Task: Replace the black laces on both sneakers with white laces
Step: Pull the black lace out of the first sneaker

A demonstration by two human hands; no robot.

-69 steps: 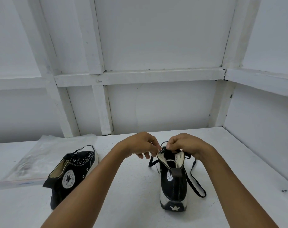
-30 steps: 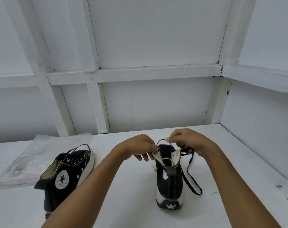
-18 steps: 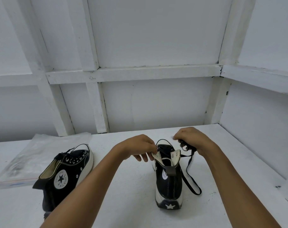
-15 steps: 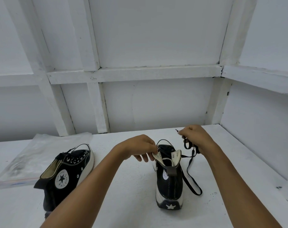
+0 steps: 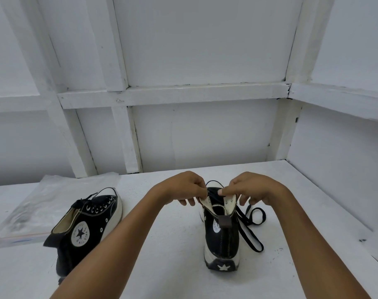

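**Both hands at the collar of the high-top**

The left hand (image 5: 184, 188) pinched the left edge of the sneaker's (image 5: 221, 240) cream-lined collar; the right hand (image 5: 255, 188) pinched the black lace (image 5: 251, 229) at the top eyelets. The sneaker was black canvas with a white sole and stood heel toward the camera on the white table (image 5: 162, 244), with loosened lace looped on its right. Well to the left lay the second sneaker (image 5: 86, 225) – laced black – beside a clear plastic bag (image 5: 32, 203).
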